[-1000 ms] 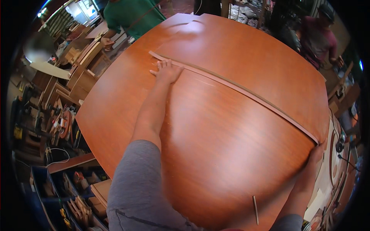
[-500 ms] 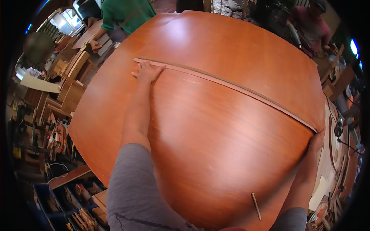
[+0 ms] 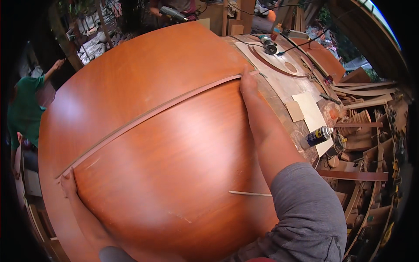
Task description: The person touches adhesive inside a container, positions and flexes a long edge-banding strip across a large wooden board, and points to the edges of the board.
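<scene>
A long, thin wooden strip [image 3: 152, 114] lies slantwise across a large, glossy orange-brown wooden panel [image 3: 174, 161]. At the strip's left end, my left hand [image 3: 68, 184] holds it, with fingers and thumb bent close to its edge. My right hand [image 3: 248, 84] is closed round the right end, near the panel's far right edge, with the thumb up along the strip. Part of its grip is hidden behind the hand. Nearer to me, a slim pale pencil [image 3: 249, 193] rests on the panel, its right end covered by my right arm.
Right of the panel, a workbench carries a power tool [image 3: 268, 46], a curved wooden piece [image 3: 266, 61] and a spray can [image 3: 317, 136]. Wood offcuts [image 3: 369, 98] are piled beyond. A person in green [image 3: 27, 107] stands at left; another person holds a heat-gun-like tool [image 3: 173, 14] at the far side.
My view has swung to the right, bringing the workbench further in. My left hand has gone from spread fingers to bent ones at the strip's left end. My right hand stays at its right end.
</scene>
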A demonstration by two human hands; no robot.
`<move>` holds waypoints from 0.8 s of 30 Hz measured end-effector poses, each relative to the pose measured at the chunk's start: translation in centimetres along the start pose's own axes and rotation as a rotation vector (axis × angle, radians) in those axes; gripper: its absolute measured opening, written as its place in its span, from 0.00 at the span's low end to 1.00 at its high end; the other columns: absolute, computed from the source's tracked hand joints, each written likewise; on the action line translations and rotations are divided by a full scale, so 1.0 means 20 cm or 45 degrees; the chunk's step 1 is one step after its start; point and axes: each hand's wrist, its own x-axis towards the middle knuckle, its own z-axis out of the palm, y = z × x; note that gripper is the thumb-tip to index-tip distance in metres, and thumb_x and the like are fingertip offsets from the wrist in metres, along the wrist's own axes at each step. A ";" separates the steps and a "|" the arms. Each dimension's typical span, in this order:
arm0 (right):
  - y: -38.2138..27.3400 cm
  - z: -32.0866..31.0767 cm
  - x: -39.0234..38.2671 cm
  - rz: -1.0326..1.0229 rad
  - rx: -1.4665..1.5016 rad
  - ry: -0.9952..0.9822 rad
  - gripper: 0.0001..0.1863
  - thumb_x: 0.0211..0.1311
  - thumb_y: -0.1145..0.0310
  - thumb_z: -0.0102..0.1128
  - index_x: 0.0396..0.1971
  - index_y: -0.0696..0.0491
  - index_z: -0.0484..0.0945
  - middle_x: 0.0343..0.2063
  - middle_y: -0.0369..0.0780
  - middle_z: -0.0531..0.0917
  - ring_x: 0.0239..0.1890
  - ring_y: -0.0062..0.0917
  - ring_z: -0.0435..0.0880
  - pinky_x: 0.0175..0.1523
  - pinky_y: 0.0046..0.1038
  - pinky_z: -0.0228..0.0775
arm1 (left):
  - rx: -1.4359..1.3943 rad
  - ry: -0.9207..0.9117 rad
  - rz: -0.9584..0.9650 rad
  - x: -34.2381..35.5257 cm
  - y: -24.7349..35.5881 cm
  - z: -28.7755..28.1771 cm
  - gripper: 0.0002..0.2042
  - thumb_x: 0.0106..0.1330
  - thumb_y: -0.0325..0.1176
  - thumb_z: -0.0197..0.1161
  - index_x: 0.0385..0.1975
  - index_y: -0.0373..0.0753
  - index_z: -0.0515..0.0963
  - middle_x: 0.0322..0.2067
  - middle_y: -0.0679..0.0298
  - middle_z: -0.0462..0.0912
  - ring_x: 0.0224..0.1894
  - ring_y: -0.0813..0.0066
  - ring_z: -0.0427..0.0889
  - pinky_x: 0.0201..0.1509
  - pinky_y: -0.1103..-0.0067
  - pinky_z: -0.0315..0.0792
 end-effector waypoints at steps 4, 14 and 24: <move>0.33 0.01 0.16 0.156 0.137 0.026 0.27 0.73 0.62 0.36 0.70 0.43 0.51 0.43 0.62 0.79 0.45 0.52 0.81 0.50 0.48 0.72 | 0.067 -0.089 -0.001 0.08 0.25 0.10 0.50 0.56 0.72 0.54 0.67 0.33 0.60 0.66 0.46 0.63 0.70 0.51 0.59 0.73 0.61 0.51; 0.10 -0.02 -0.08 -0.113 0.381 0.093 0.28 0.67 0.67 0.46 0.67 0.39 0.61 0.48 0.56 0.79 0.51 0.51 0.78 0.57 0.45 0.67 | 0.115 -0.109 -0.179 -0.13 0.14 -0.19 0.44 0.54 0.72 0.56 0.53 0.31 0.73 0.59 0.43 0.71 0.64 0.47 0.67 0.66 0.53 0.59; 0.29 -0.25 -0.04 -0.600 0.615 0.204 0.29 0.67 0.79 0.49 0.67 0.48 0.61 0.30 0.36 0.77 0.33 0.25 0.77 0.41 0.27 0.72 | -0.084 0.341 0.631 -0.48 -0.25 -0.28 0.16 0.55 0.44 0.71 0.38 0.42 0.80 0.39 0.57 0.78 0.47 0.56 0.74 0.53 0.62 0.67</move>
